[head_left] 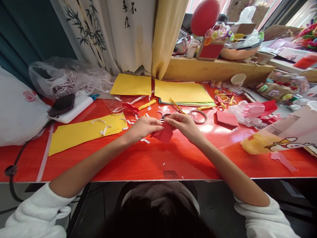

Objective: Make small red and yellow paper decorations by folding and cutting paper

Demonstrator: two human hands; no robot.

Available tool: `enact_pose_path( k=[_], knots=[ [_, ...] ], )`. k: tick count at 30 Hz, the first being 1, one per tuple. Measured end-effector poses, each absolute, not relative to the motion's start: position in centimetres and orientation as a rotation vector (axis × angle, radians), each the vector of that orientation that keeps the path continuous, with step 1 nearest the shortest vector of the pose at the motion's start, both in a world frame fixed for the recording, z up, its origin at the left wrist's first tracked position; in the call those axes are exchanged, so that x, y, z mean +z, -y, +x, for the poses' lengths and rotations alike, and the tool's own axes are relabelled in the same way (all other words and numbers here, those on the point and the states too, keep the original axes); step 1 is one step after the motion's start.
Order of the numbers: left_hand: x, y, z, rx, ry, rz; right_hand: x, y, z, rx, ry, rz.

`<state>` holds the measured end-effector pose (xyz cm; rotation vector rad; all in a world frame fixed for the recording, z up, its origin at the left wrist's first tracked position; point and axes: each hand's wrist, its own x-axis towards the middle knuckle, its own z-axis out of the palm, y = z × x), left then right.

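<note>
A folded piece of red paper [164,134] is held up just above the table between my two hands. My left hand [145,127] pinches its upper left side with thumb and fingertips. Opposite it, my right hand [184,126] has its fingers closed on the upper right edge. A small white bit shows between the fingertips; I cannot make out what it is. Behind the hands lies a dark ring-shaped handle, partly hidden. Close to my right hand are a roll of tape [204,119] and a thin yellow strip [176,105].
Yellow sheets [131,85] and a stack of coloured paper [184,92] lie at the back of the red table [138,165]. Cut yellow paper [81,134] and a phone [61,105] are left. Red squares [226,119] and a tilted drink cup [277,132] stand right. White scraps are scattered mid-table.
</note>
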<state>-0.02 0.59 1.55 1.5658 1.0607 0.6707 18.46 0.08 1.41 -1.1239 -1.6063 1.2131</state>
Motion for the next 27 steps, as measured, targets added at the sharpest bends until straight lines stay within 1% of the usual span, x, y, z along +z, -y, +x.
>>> enact_pose_path(
  k=[8,14,20,27],
  knots=[
    [1.67,-0.48,0.01,0.657,-1.047,1.535,1.03,0.15,18.39,1.190,1.570,-1.064],
    [1.22,-0.65,0.04,0.697,-0.989,1.462,1.08,-0.03,18.37,1.216,1.553,-1.105],
    [1.21,-0.63,0.30,0.673,-1.035,1.462,1.30,0.04,18.81,1.099,1.718,-1.129],
    [1.60,-0.49,0.45,0.659,-1.057,1.379,1.24,0.05,18.80,1.061,1.688,-1.109]
  ],
)
